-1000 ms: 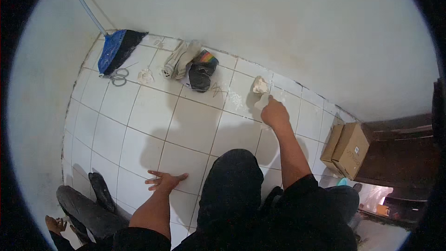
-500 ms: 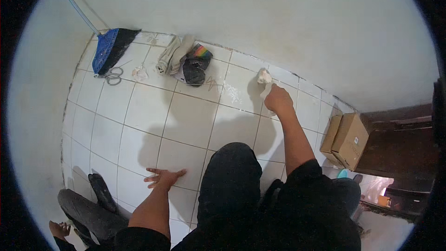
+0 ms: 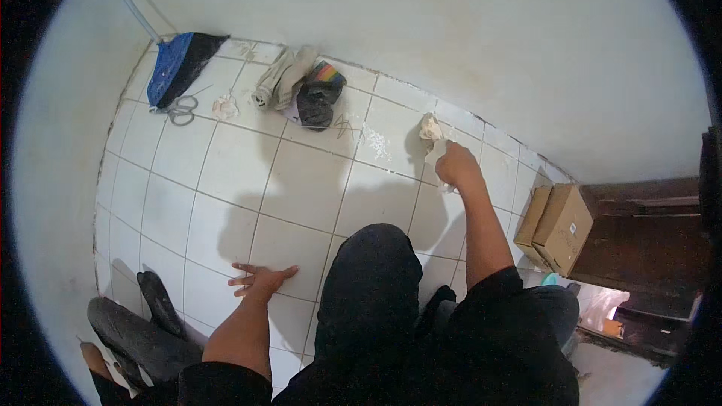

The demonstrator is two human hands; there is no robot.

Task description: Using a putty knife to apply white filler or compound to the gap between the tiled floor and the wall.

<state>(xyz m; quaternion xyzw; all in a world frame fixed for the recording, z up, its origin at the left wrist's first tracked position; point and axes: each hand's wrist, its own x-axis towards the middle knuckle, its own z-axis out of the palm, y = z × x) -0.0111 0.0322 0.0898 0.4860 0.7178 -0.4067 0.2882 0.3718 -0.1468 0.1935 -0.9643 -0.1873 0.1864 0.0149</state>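
Observation:
My right hand [image 3: 457,165] is closed on a thin whitish piece [image 3: 436,152] near the back wall. That piece meets a crumpled cream lump [image 3: 430,126] on the tiles, and some white stuff shows under my fingers. Left of these, a tile is marked with white flecks [image 3: 376,143]. My left hand [image 3: 262,280] rests on the floor, fingers spread. My dark-clad knee [image 3: 368,271] stands between my two arms.
Along the back lie a blue-and-black broom [image 3: 177,68], scissors [image 3: 183,110], a pale scrap [image 3: 224,107], rolled cloths [image 3: 286,79] and a black item [image 3: 320,105] with rainbow stripes. Another person's leg [image 3: 131,331] is lower left; cardboard boxes [image 3: 560,229] and a dark doorway [image 3: 639,244] are right.
My right hand has shifted a little to the right, with the cream lump moving along. My left hand stays spread on the floor. The whole view has tilted slightly.

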